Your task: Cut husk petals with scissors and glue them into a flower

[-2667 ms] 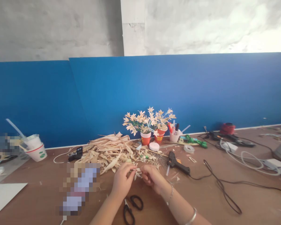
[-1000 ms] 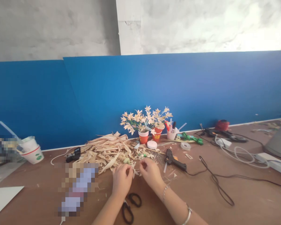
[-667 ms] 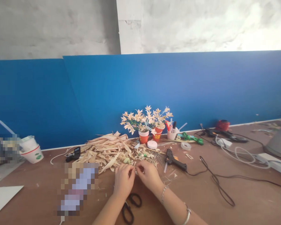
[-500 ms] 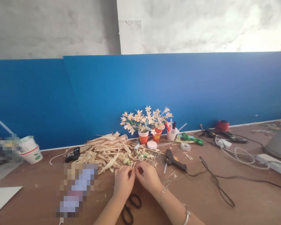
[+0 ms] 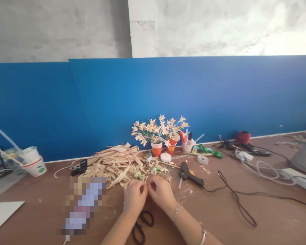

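My left hand (image 5: 135, 197) and my right hand (image 5: 160, 192) meet fingertip to fingertip at the front of the table. Both are closed in a pinch; what sits between the fingers is too small to make out. Just beyond them spreads a heap of dried husk strips (image 5: 117, 163) with small cut scraps beside it. Black-handled scissors (image 5: 146, 218) lie under my left wrist, their blades mostly hidden. Behind the heap stand husk flowers (image 5: 153, 129) in a red cup (image 5: 156, 149) and in a second patterned cup (image 5: 170, 147).
Right of my hands lies a black glue gun (image 5: 191, 175), its cord looping rightward. A tape roll (image 5: 202, 159), a white round lid (image 5: 165, 157) and a cup of pens (image 5: 187, 146) are farther back. White cups (image 5: 35, 167) stand left. A blue partition (image 5: 153, 88) closes off the back.
My hands keep nearly the same pinched pose, fingertips together. The view has shifted very slightly. Nothing on the table has visibly moved.
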Demonstrator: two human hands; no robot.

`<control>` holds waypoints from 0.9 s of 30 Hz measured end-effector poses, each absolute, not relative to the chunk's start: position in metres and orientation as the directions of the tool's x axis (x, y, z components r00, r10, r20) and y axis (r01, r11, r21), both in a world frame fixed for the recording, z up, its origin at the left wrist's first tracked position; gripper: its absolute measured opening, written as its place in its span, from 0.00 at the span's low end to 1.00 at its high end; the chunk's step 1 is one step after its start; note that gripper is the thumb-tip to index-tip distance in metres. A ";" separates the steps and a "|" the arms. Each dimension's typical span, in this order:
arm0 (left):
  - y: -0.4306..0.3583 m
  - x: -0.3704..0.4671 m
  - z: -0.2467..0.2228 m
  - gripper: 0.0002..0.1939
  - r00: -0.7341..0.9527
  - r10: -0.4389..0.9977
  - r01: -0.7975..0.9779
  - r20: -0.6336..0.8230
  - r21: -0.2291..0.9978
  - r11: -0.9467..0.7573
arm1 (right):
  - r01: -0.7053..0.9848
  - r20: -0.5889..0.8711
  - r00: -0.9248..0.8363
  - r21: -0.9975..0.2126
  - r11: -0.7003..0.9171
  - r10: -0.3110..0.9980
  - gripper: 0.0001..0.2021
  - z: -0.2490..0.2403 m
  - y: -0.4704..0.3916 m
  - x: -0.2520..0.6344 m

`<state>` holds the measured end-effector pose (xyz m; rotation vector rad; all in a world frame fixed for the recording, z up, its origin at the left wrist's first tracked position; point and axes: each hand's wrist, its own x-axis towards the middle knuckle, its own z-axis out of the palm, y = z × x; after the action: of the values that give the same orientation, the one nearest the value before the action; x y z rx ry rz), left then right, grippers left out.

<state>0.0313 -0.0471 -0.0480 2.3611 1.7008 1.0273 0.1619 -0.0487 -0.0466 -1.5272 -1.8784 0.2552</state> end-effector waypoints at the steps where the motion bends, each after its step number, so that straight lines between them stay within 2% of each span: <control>1: -0.047 0.032 -0.048 0.10 0.167 0.863 0.827 0.476 0.409 -0.386 | 0.786 0.385 -0.059 -0.551 0.280 0.921 0.05 -0.047 -0.049 0.161; 6: -0.046 0.031 -0.050 0.10 0.095 0.870 0.844 0.483 0.424 -0.327 | 0.850 0.394 0.058 -0.501 0.161 0.917 0.05 -0.049 -0.045 0.164; 8: -0.045 0.028 -0.050 0.10 0.065 0.874 0.836 0.482 0.452 -0.312 | 0.847 0.391 0.107 -0.518 0.123 0.914 0.05 -0.047 -0.044 0.168; 12: -0.043 0.026 -0.051 0.11 0.099 0.879 0.808 0.467 0.477 -0.345 | 0.742 0.412 0.002 -0.611 0.274 0.911 0.04 -0.045 -0.044 0.171; 15: -0.042 0.027 -0.051 0.12 0.143 0.883 0.793 0.446 0.482 -0.372 | 0.709 0.434 -0.077 -0.609 0.355 0.898 0.05 -0.045 -0.044 0.171; 18: -0.042 0.027 -0.051 0.12 0.153 0.896 0.780 0.416 0.506 -0.368 | 0.768 0.434 -0.072 -0.550 0.328 0.898 0.06 -0.045 -0.041 0.175; 24: -0.042 0.024 -0.052 0.07 0.170 0.910 0.789 0.379 0.500 -0.356 | 0.939 0.406 0.018 -0.320 0.124 0.914 0.08 -0.045 -0.034 0.189; 27: -0.042 0.026 -0.054 0.08 0.232 0.900 0.775 0.370 0.489 -0.401 | 0.958 0.387 0.029 -0.275 0.085 0.922 0.08 -0.045 -0.035 0.190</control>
<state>0.0256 -0.0425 -0.0538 2.2988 1.5892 0.9093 0.1902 -0.0346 -0.0445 -1.8462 -1.9024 -0.1023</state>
